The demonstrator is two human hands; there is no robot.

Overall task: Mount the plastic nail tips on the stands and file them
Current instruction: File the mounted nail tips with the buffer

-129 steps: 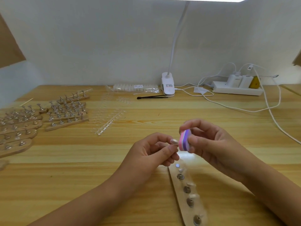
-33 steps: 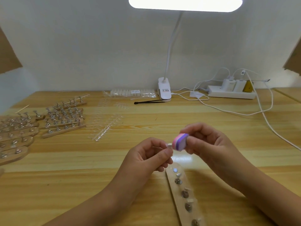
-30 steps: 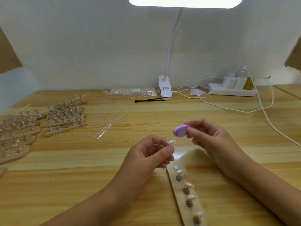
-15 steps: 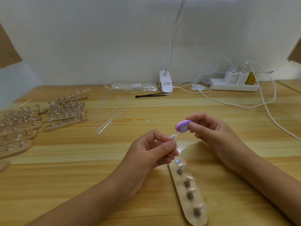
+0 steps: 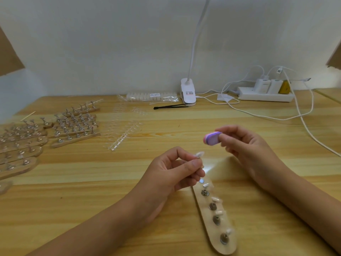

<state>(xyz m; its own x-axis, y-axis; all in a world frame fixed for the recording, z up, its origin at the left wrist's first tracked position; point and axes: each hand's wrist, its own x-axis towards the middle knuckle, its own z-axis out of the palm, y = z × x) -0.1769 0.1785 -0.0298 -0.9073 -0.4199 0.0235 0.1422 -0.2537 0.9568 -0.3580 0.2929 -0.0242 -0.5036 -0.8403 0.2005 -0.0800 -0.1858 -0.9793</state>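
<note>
My left hand point(image 5: 171, 172) pinches a small metal stand with a clear nail tip point(image 5: 199, 154) on its top, held above the table. My right hand point(image 5: 245, 146) grips a small pink and purple buffer block point(image 5: 212, 138), held up and to the right of the tip with a gap between them. Below the hands a wooden base strip point(image 5: 227, 245) lies on the table, carrying several metal stands with nail tips and one bare magnet spot point(image 5: 202, 181) at its far end.
Several more wooden strips with stands point(image 5: 73, 126) lie at the left. Clear nail tip sprues point(image 5: 120, 139) sit mid-table. At the back are a bag of white pieces point(image 5: 151, 97), black tweezers point(image 5: 171, 106), a clip lamp base point(image 5: 188, 91), a power strip point(image 5: 265, 96) and white cables point(image 5: 304, 122).
The buffer block was rubbing against the nail tip; my right hand has since lifted it up and to the right, away from the tip. My left hand keeps holding the stand.
</note>
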